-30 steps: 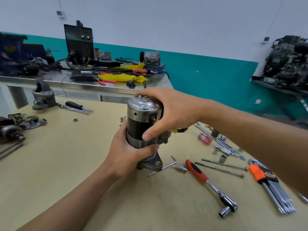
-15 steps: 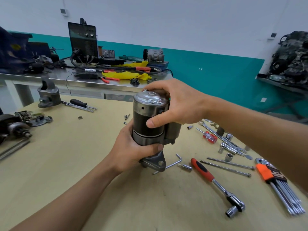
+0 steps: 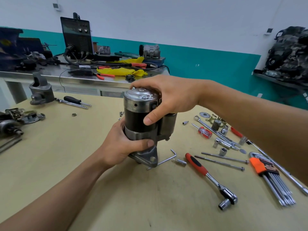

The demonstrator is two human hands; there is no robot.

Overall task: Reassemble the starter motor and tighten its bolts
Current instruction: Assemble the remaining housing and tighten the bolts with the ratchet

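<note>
The motor [image 3: 135,120] stands upright on the surface [image 3: 50,164], axis vertical. The left hand [image 3: 123,147] grips its lower collar and the right hand [image 3: 170,99] clasps its cap. The bolts [image 3: 220,162] lie nearer the right hand.

I get one wide-angle view only, worn on the person's head, facing forward and down over the tan wooden desk [image 3: 50,172]. It sits close: the left grip [image 3: 120,147] and right grip [image 3: 171,97], around the black-and-silver cylindrical starter motor [image 3: 135,119], fill mid-frame, with the white-and-teal wall [image 3: 200,30] beyond.
</note>
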